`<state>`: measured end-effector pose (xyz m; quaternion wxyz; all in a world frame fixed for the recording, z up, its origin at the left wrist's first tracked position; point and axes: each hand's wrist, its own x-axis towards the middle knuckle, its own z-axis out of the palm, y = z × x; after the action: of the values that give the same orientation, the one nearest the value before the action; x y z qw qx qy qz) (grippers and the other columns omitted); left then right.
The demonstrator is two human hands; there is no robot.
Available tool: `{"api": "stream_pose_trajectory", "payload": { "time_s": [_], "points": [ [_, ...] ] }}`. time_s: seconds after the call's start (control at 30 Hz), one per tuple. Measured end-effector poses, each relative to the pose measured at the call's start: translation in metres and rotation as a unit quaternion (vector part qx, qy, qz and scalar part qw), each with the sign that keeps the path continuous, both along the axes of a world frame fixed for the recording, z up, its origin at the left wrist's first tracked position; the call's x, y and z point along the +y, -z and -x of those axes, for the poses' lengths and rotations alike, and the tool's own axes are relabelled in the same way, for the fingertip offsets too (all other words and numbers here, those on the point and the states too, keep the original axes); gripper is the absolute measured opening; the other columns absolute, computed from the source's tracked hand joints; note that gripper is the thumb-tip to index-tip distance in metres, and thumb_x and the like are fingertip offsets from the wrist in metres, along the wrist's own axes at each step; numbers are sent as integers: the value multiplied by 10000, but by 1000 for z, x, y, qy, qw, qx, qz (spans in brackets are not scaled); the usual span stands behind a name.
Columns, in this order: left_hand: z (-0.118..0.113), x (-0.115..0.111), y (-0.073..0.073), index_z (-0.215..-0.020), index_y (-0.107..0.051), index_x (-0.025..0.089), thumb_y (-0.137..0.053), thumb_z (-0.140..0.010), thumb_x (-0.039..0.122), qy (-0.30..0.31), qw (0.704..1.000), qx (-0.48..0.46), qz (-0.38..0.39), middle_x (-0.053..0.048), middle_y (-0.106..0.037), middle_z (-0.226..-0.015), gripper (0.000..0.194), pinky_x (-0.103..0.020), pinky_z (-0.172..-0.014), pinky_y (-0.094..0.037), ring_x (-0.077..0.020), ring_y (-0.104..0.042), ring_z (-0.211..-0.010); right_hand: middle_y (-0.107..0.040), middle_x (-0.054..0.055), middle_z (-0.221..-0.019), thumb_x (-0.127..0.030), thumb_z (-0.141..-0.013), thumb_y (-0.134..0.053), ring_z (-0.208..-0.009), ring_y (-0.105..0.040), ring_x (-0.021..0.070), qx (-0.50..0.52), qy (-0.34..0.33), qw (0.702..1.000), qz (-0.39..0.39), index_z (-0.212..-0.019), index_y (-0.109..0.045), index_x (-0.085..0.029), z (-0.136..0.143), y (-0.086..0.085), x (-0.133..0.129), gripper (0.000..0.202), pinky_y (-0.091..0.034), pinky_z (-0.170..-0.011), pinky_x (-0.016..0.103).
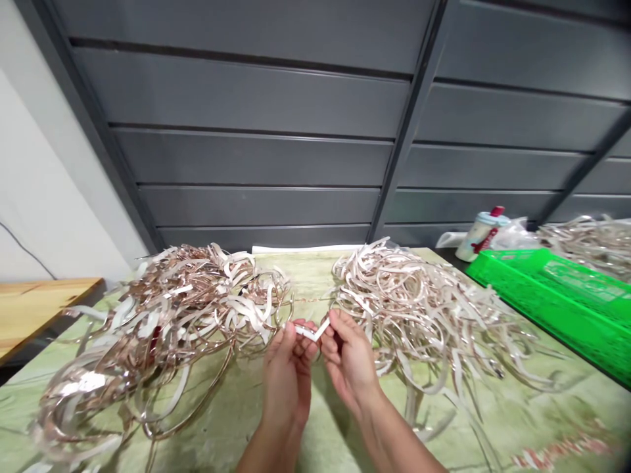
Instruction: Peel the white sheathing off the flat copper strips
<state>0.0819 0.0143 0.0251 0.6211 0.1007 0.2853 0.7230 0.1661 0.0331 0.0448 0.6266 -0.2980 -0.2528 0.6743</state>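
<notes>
A short white strip (pixel 308 332), bent at an angle, is held between both hands above the middle of the table. My left hand (pixel 290 361) pinches its left end between thumb and fingers. The right end of the strip is pinched by my right hand (pixel 348 351). To the left lies a large tangled heap of shiny copper-coloured and white strips (pixel 192 295). A second heap of curled white and copper-coloured strips (pixel 414 295) lies to the right, just beyond my right hand.
On the green-patterned table (pixel 221 407), a green plastic crate (pixel 566 302) stands at the right. Behind it are a cup with a blue lid (pixel 480 235), a clear plastic bag (pixel 515 235) and more strips (pixel 591 240). A wooden surface (pixel 44 305) is at the far left.
</notes>
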Motion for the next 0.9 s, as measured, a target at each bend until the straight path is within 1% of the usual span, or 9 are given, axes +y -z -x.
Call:
{"api": "stream_pose_trajectory", "payload": {
  "time_s": [0.13, 0.27, 0.37, 0.5, 0.67, 0.73, 0.8, 0.87, 0.9],
  "points": [
    [-4, -4, 2, -854, -718, 134, -748, -782, 378, -20, 995, 74, -64, -51, -687, -788, 257, -216, -671, -529, -122, -627, -705, -446, -70, -467, -392, -839, -698, -443, -346, 56, -92, 18, 993, -66, -645, -499, -177, 5, 0, -6, 351, -312, -467, 162],
    [-9, -7, 8, -753, -716, 153, -768, -768, 297, -15, 977, 191, -93, 6, -629, -669, 154, -189, -664, -478, -101, -579, -673, -457, -67, -472, -351, -862, -680, -448, -350, 55, -107, 0, 991, -81, -683, -540, -167, 5, 0, -7, 292, -313, -467, 156],
    [-7, -5, 10, -713, -730, 141, -785, -738, 290, 4, 988, 143, -62, -21, -679, -699, 161, -194, -660, -488, -110, -606, -684, -456, -67, -452, -305, -845, -695, -404, -314, 38, -42, -41, 996, -65, -658, -529, -162, 0, 1, -3, 288, -273, -415, 139],
    [0, 0, 6, -752, -752, 114, -835, -653, 263, 16, 998, 67, 8, -70, -728, -777, 197, -197, -620, -511, -129, -648, -698, -504, -54, -507, -194, -726, -782, -358, -295, 10, 89, -131, 987, 11, -631, -511, -158, -9, 3, 6, 289, -150, -315, 115],
    [6, 2, 0, -760, -752, 116, -836, -652, 207, -53, 997, 50, 25, -64, -732, -788, 164, -197, -618, -550, -112, -653, -670, -576, -7, -561, -53, -712, -748, -406, -465, 26, 131, -191, 968, 97, -663, -561, -130, -20, 0, 15, 208, -300, -313, 65],
    [8, 3, -1, -778, -755, 112, -809, -690, 184, -77, 995, 58, 39, -82, -742, -831, 126, -192, -607, -559, -116, -667, -675, -656, 55, -670, 13, -710, -709, -551, -616, 76, 120, -193, 969, 101, -764, -619, -99, -28, -4, 17, 153, -450, -419, 81],
    [10, 5, -3, -809, -757, 109, -762, -743, 154, -97, 992, 58, 55, -98, -745, -892, 80, -183, -601, -565, -108, -673, -673, -712, 130, -881, 60, -678, -692, -807, -700, 148, 94, -178, 975, 92, -913, -644, -79, -36, -9, 19, 278, -550, -594, 136],
    [11, 7, -4, -845, -757, 114, -709, -792, 126, -120, 989, 52, 67, -110, -742, -975, 73, -175, -617, -571, -99, -680, -691, -701, 143, -1048, 49, -660, -710, -944, -687, 176, 38, -117, 991, 57, -1024, -634, -101, -41, -10, 19, 402, -559, -683, 172],
    [11, 7, -4, -863, -757, 119, -686, -811, 117, -127, 988, 50, 70, -116, -737, -1021, 88, -174, -630, -574, -97, -685, -708, -699, 116, -1045, 18, -671, -727, -921, -681, 162, -5, -68, 997, 26, -1034, -632, -125, -42, -10, 17, 401, -548, -684, 172]
  ]
}}
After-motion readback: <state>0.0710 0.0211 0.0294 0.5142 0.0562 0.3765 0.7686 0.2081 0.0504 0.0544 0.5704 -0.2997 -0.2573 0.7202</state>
